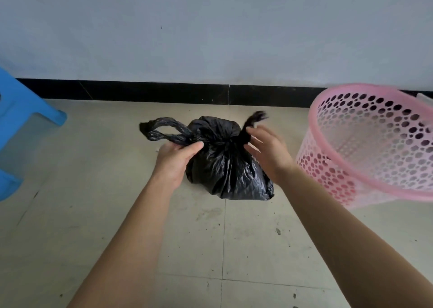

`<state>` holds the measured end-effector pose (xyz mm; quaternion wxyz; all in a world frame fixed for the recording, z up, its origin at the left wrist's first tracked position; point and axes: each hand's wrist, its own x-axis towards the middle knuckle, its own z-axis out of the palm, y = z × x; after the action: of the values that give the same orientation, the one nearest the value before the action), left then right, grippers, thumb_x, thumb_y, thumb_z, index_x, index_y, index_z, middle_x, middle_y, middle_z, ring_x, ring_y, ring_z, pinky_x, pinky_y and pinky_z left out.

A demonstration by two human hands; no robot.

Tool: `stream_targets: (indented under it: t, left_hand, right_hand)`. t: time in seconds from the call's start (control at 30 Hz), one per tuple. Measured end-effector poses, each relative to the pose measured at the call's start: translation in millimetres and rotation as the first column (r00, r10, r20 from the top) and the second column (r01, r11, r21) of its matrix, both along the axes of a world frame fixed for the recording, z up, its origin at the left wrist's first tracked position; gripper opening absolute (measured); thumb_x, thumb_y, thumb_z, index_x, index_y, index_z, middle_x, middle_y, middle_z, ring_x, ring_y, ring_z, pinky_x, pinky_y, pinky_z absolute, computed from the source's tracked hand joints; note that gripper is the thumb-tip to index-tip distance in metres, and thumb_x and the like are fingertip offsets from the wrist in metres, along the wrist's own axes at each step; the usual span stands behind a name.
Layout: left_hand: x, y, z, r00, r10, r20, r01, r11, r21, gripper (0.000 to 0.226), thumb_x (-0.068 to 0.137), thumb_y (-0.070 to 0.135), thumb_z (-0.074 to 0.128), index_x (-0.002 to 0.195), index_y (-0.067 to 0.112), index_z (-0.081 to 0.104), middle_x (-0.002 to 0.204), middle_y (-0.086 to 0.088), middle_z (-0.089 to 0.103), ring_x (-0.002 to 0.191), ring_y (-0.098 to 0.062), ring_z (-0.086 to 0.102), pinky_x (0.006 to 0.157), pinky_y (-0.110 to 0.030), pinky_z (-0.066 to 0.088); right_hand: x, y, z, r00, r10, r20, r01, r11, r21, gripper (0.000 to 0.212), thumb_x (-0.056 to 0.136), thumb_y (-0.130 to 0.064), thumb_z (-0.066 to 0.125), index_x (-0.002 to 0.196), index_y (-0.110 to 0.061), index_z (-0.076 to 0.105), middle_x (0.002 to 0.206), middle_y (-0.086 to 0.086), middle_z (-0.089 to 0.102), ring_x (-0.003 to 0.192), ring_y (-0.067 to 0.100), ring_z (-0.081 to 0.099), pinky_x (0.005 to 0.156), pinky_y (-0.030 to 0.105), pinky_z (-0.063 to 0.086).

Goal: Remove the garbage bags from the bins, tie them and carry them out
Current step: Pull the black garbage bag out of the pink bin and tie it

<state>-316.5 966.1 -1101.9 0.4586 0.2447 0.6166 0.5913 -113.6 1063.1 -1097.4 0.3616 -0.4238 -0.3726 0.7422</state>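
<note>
Left hand (178, 158) grips the twisted left handle loop (164, 129) of the black garbage bag (222, 167), thumb and fingers curled round it near the neck. Right hand (267, 153) is at the right handle tail (255, 119). It's motion-blurred and the fingers look fairly straight, so I can't tell if it pinches the tail or just brushes it.

Bag is out of the pink bin (323, 167) and sits on the tile floor (199, 237) just left of it, not touching as far as I can see. The bin tilts, its mouth toward the camera, and no liner shows inside. Blue stool (21, 111) is well apart from the bin, on the far side of the bag.

Step in hand is probably tying. The neck is gathered, but the hands hide whether a knot is closed.

To do it well:
- get a firm hold on the right tail low down, close to the neck
- cross the two handles and pull them outward evenly
- keep the bag resting on the floor so the thin plastic doesn't stretch or tear
- add a second knot before lifting
</note>
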Motion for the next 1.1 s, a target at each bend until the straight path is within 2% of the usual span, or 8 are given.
stream_targets:
  t: [0.1,0.23,0.37,0.5,0.63,0.7,0.8,1.1]
  left_hand:
    - [8.3,-1.3,-17.1,0.963,-0.016,-0.269,-0.026,0.988,-0.154,0.019,0.086,0.012,0.076,0.104,0.007,0.074,0.101,-0.003,0.077,0.098,-0.02,0.072,0.084,-0.03,0.057]
    - [22.0,1.6,-20.5,0.914,0.032,-0.404,-0.14,0.96,-0.241,0.04,0.088,0.038,0.074,0.066,0.004,0.066,0.067,-0.001,0.066,0.064,-0.015,0.06,0.069,-0.033,0.051]
    - [30.9,8.8,-4.9,0.802,0.133,-0.582,-0.123,0.991,0.057,0.053,0.097,0.03,0.064,0.05,0.023,0.041,0.04,0.012,0.042,0.041,-0.004,0.043,0.047,-0.017,0.031]
    - [43.8,21.3,-1.9,0.633,0.264,-0.728,-0.094,0.959,0.266,0.044,0.1,0.03,0.056,0.058,0.019,0.047,0.056,0.004,0.05,0.056,-0.016,0.051,0.054,-0.031,0.038]
    - [43.6,30.8,-19.8,0.311,0.334,-0.89,-0.024,0.939,0.344,0.029,0.098,0.025,0.054,0.08,0.005,0.065,0.09,-0.009,0.061,0.091,-0.027,0.055,0.083,-0.036,0.042]
    - [40.5,32.9,-34.9,0.386,0.244,-0.889,0.057,0.956,0.287,0.026,0.102,0.021,0.049,0.09,0.004,0.065,0.088,-0.007,0.064,0.088,-0.02,0.057,0.082,-0.028,0.043]
    - [40.3,30.7,-67.6,0.554,0.066,-0.83,0.012,0.996,0.087,0.036,0.106,0.03,0.039,0.076,0.012,0.049,0.057,0.005,0.048,0.051,-0.011,0.048,0.054,-0.029,0.036]
    - [33.7,34.0,-124.5,0.489,0.211,-0.846,-0.227,0.968,0.11,0.045,0.101,0.028,0.039,0.066,0.002,0.052,0.055,-0.013,0.053,0.048,-0.03,0.053,0.052,-0.025,0.03]
  right_hand:
    - [2.5,-4.9,-15.8,0.883,0.04,0.468,-0.12,0.982,0.144,0.046,0.088,-0.037,0.074,0.121,-0.009,0.059,0.113,0.009,0.07,0.101,0.017,0.068,0.083,0.028,0.055]
    - [4.2,-7.2,-35.2,0.813,0.064,0.579,-0.183,0.972,0.15,0.035,0.092,-0.044,0.067,0.113,-0.016,0.069,0.102,0.0,0.074,0.095,0.016,0.07,0.091,0.035,0.057]
    - [-2.6,-9.0,-29.1,0.78,-0.13,0.612,-0.033,0.968,0.248,0.048,0.097,-0.053,0.054,0.093,-0.009,0.071,0.083,0.01,0.074,0.079,0.024,0.072,0.076,0.044,0.06]
    - [-20.9,-11.4,-18.0,0.786,-0.317,0.53,0.139,0.927,0.349,0.045,0.103,-0.053,0.039,0.097,-0.026,0.074,0.081,-0.002,0.072,0.079,0.013,0.068,0.076,0.031,0.054]
    - [-26.6,-13.8,-28.9,0.749,-0.315,0.583,0.102,0.924,0.369,0.049,0.103,-0.055,0.032,0.092,-0.026,0.071,0.077,-0.004,0.069,0.072,0.009,0.064,0.068,0.029,0.05]
    - [-24.9,-14.4,-42.9,0.707,-0.306,0.637,0.072,0.928,0.365,0.056,0.103,-0.056,0.029,0.085,-0.016,0.064,0.072,0.001,0.066,0.066,0.017,0.064,0.061,0.032,0.049]
    - [-23.3,-15.2,-70.5,0.627,-0.286,0.725,0.013,0.934,0.357,0.058,0.103,-0.056,0.024,0.075,-0.012,0.049,0.067,0.004,0.058,0.064,0.025,0.059,0.059,0.033,0.043]
    - [-34.4,-9.4,-105.2,0.521,-0.335,0.785,-0.112,0.885,0.452,0.044,0.107,-0.04,0.03,0.085,-0.009,0.051,0.066,-0.003,0.047,0.068,0.026,0.047,0.067,0.035,0.037]
